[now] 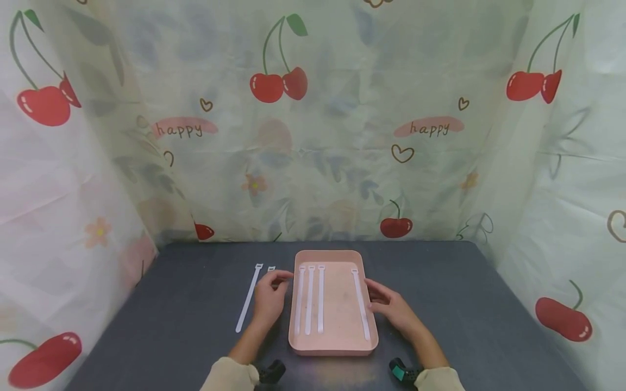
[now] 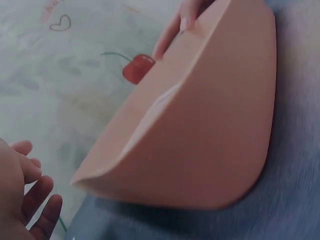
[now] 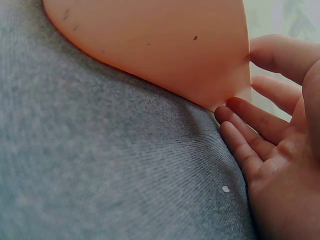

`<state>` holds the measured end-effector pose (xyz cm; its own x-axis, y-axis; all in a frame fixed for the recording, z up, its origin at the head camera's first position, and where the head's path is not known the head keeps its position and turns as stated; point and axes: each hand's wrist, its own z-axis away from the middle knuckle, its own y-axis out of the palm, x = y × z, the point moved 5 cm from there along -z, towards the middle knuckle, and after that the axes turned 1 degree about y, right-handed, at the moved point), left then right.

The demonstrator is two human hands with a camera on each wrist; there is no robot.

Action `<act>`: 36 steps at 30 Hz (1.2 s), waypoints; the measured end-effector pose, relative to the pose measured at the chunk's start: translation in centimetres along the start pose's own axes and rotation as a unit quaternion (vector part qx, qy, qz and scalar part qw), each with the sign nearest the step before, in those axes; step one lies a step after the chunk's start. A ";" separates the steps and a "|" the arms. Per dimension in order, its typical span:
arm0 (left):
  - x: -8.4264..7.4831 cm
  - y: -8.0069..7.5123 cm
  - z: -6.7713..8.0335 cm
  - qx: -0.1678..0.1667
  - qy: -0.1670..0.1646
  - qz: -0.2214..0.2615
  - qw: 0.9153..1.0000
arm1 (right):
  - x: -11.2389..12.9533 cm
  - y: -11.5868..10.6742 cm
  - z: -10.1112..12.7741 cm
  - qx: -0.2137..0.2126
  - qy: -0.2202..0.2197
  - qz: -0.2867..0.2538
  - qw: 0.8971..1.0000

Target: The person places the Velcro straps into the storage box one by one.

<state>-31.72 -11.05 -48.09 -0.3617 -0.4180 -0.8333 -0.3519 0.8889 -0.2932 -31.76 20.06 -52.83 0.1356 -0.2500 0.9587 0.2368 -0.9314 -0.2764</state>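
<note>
Tray (image 1: pixel 337 342) sits on the grey surface (image 1: pixel 171 326) between both hands, holding four white straps (image 1: pixel 320 298). Left hand (image 1: pixel 269 296) and right hand (image 1: pixel 391 304) rest with relaxed fingers against its sides, gripping nothing. Farther left, another strap (image 1: pixel 248 297) lies on the surface.

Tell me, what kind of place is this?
Probably a small curtained-off work booth: cherry-print curtains wall in a dark grey table, where a pink tray holds white straps.

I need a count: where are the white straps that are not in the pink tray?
In the head view, two white straps lie on the dark table, left of the pink tray, beside the left hand.
</note>
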 end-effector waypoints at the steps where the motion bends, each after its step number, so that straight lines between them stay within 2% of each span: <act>1: 0.2 -0.1 -0.1 0.004 0.002 -0.008 1.000 | 0.0 0.0 0.0 -0.001 0.000 -0.001 1.000; 7: 1.6 -0.6 -0.9 0.045 0.020 -0.043 0.998 | 0.0 -0.1 0.1 -0.004 0.005 0.001 1.000; 11: 2.3 -1.1 -1.4 0.059 0.025 -0.068 0.996 | 0.1 -0.2 0.1 -0.006 0.002 0.000 1.000; 18: 3.4 -2.1 -2.2 0.087 0.010 -0.104 0.991 | -0.1 -0.2 0.2 0.000 -0.001 -0.006 1.000; 25: 4.2 -3.5 -2.8 0.060 0.010 -0.134 0.989 | 0.4 -0.1 0.2 0.011 -0.013 -0.007 1.000; 27: 4.5 -3.8 -3.0 0.054 0.000 -0.140 0.989 | 0.5 0.0 0.2 0.013 -0.016 -0.002 1.000; 32: 5.6 -4.6 -3.4 0.060 -0.034 -0.159 0.985 | 0.5 0.0 0.2 0.009 -0.009 0.000 1.000; 36: 6.2 -5.3 -3.6 0.066 -0.045 -0.190 0.978 | 0.3 0.0 0.1 0.000 0.004 -0.001 1.000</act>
<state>-35.25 -19.02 -50.04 -0.1470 -0.7109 -0.6877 -0.3293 0.6908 -0.6437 -31.59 20.05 -52.54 0.1281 -0.2507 0.9596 0.2376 -0.9316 -0.2751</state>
